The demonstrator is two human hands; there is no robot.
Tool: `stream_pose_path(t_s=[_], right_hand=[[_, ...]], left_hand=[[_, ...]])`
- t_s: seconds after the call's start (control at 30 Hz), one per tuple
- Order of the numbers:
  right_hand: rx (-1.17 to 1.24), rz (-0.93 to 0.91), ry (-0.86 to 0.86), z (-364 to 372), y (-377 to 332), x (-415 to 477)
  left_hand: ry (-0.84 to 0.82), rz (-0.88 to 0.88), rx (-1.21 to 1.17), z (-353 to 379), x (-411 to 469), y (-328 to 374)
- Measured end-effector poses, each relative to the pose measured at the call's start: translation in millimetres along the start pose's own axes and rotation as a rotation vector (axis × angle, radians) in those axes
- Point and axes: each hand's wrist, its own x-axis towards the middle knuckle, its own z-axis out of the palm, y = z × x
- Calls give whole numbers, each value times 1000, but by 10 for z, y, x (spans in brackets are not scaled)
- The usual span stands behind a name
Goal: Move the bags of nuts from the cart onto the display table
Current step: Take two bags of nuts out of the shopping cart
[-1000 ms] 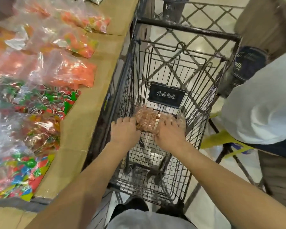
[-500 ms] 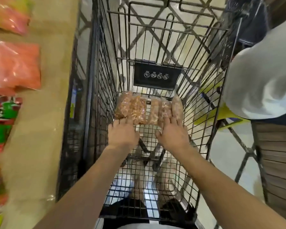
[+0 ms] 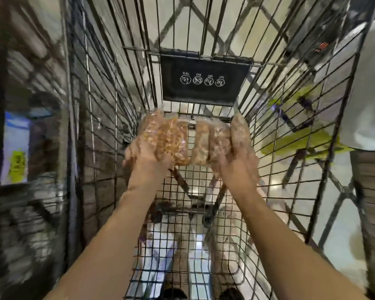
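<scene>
Clear bags of brown nuts [image 3: 178, 137] lie side by side at the far end of the black wire cart [image 3: 108, 118]. My left hand [image 3: 146, 156] grips the left bags from their near edge. My right hand [image 3: 236, 156] wraps around the right bags, with fingers up along the right-most bag. The picture is blurred by motion. The display table is out of view.
A black plate with white icons [image 3: 204, 81] hangs on the cart's far wall. A person in a white top [image 3: 368, 94] stands right of the cart above a yellow-green stool [image 3: 299, 141]. Dark shelving fills the left.
My head has dropped closer into the cart, so the table with candy bags has left the view. Both hands have moved from resting on the nut bags to closing around them.
</scene>
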Motion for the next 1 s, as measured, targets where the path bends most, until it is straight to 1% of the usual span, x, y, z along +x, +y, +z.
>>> stream_pose_path(t_s=[0.07,0.17,0.3,0.47,0.6,0.7,0.87,1.0], right_hand=[[65,60,63,83,65,176],[122,134,86,183,149,434],[118,169,89,286,151,641],[-12,180,98,397,152,746],[-108,248,96,434,167,830],[-142,265,106,444,194,868],[-76,224,146,488,249,801],[41,209,156,508,275,763]], left_hand=[[56,-57,-29,102,218,-35],[106,-111,-46,214,495,-18],[125,-76,-85,365,659,-54],[101,-53,19,403,683,-58],[114,-58,12,441,699,-58],[113,-80,-10,463,693,-74],[141,-115,3,503,727,-112],[148,-122,-39,536,703,-97]])
